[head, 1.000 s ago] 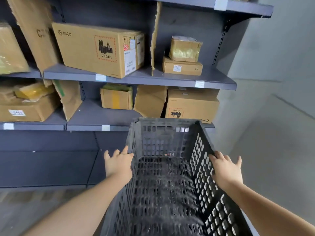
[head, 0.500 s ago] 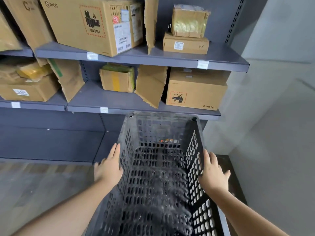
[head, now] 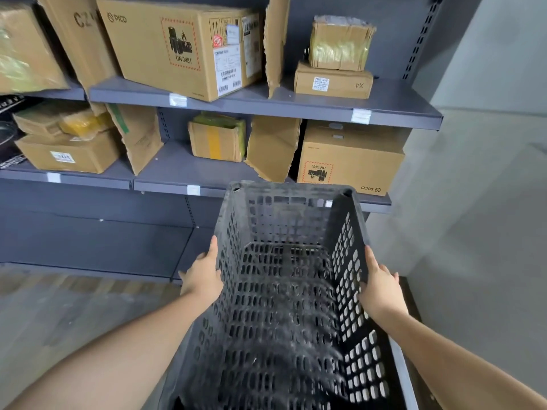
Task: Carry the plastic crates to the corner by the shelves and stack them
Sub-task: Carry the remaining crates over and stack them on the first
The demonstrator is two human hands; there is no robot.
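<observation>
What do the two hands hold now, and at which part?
The black plastic crate: left hand and right hand press flat on its long side walls.

Matt black perforated plastic crate [head: 284, 291], matt grey metal shelves [head: 296, 105], brown cardboard boxes [head: 183, 45]

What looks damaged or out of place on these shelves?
Several things. A torn cardboard sheet stands on edge on the upper shelf, and another ragged piece leans on the lower shelf. The carton beside it sits upside down, its print inverted. The crate looks intact.
</observation>
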